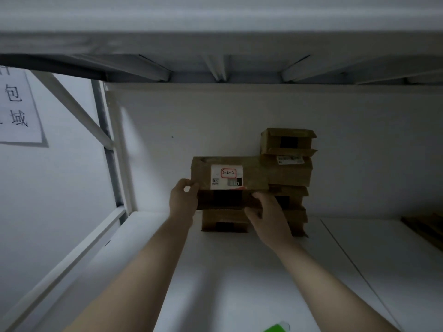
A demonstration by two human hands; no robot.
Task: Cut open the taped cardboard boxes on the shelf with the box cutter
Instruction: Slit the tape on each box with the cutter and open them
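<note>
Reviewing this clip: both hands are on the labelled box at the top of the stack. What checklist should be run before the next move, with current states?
1. Left hand grips the labelled box at its left end: ok.
2. Right hand on the box's front: ok.
3. Box cutter in hand or in view: not ok.
4. Neighbouring stack steady: cannot tell.
5. Bare shelf in front to set the box down: ok.
6. Tape seam located: cannot tell.

I am in a storeroom or parcel warehouse: white metal shelving (215, 271) with braced uprights (105, 130), stacked brown cardboard boxes (285, 173) at the shelf's back edge, one bearing a coded label (226, 177), and a printed paper sign (18, 106) on the wall at left.
</note>
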